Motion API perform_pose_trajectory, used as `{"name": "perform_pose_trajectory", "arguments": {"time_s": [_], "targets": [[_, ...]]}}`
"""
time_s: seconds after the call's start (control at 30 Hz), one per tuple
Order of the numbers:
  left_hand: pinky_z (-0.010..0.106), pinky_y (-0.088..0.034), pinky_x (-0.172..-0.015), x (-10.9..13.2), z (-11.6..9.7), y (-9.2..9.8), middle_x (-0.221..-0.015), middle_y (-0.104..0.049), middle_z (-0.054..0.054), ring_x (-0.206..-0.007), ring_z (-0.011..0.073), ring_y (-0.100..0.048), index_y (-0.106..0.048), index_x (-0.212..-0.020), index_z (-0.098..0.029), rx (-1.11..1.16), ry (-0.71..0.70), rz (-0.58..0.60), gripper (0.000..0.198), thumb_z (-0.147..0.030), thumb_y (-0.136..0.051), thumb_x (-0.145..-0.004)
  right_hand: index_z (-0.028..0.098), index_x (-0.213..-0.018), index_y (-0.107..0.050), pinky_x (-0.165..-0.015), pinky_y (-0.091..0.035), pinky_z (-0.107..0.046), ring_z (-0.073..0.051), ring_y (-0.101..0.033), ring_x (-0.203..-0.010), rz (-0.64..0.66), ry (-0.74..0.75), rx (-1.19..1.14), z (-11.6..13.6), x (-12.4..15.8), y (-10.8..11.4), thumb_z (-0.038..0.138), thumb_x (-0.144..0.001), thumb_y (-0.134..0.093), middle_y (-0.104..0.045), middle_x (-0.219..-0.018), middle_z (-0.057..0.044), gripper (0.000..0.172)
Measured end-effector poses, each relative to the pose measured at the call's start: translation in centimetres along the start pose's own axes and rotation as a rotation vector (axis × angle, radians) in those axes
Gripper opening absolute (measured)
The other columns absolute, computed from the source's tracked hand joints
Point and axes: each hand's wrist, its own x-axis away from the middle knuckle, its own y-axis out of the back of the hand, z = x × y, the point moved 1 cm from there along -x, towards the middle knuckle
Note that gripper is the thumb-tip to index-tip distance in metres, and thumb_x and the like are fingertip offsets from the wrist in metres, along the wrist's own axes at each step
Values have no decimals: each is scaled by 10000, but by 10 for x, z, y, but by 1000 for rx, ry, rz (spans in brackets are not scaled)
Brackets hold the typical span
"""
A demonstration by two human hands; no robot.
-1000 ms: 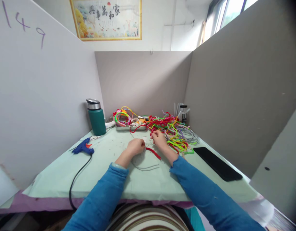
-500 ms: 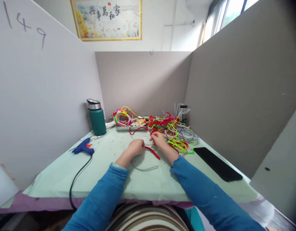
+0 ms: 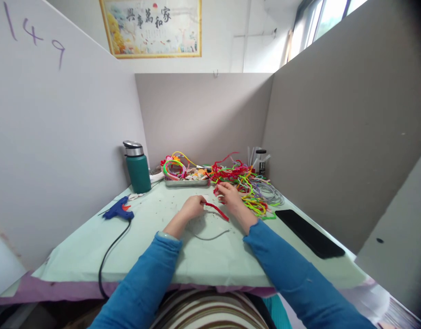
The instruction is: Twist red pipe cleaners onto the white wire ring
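Observation:
My left hand (image 3: 193, 208) is closed in a pinch over the middle of the table. A red fuzzy pipe cleaner (image 3: 218, 211) sticks out of its fingertips to the right and slants down. Below that hand curves a thin grey wire (image 3: 210, 238); whether the fingers hold it too is hidden. My right hand (image 3: 230, 197) is bent closed just right of the left, at the front of a tangled pile of coloured pipe cleaners (image 3: 236, 173). Red fuzzy strand shows at its fingertips, and a red end rises behind it over the pile.
A metal tray (image 3: 186, 183) with small pieces and a fuzzy ring stands at the back. On the left are a green bottle (image 3: 138, 173) and a blue glue gun (image 3: 118, 209) with its cord. A black phone (image 3: 309, 233) lies right. Grey panels (image 3: 203, 114) enclose the table.
The red strand that looped left of my right hand has swung over to the pile side. My left hand has risen slightly with the red pipe cleaner, and the grey wire has shifted.

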Motion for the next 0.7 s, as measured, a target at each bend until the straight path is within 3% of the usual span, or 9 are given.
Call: {"name": "perform_pose_trajectory", "arguments": {"time_s": [0.17, 0.37, 0.7], "targets": [[274, -456, -789, -1, 1, -1, -929, -707, 94, -846, 197, -615, -716, -901, -136, 62, -21, 3, 259, -146, -501, -756, 173, -705, -529, -504, -360, -209, -85, -447, -534, 111, -23, 151, -8, 3, -2, 373, -634, -648, -530, -611, 31, 243], [276, -461, -749, 1, 0, 2, -810, -690, 78, -765, 179, -597, -707, -838, -122, 102, 3, 8, 206, -167, -528, -747, 152, -674, -565, -524, -326, -221, -88, -437, -557, 259, -1, 292, -11, 4, -6, 325, -631, -659, -536, -627, 24, 202], [246, -418, -600, 5, -3, 3, -653, -617, 42, -598, 135, -532, -698, -785, -110, 194, 59, 98, 221, -168, -490, -741, 149, -644, -558, -493, -256, -223, -78, -368, -514, 320, -17, 358, -15, 4, -6, 339, -648, -645, -478, -573, 37, 210]]}}
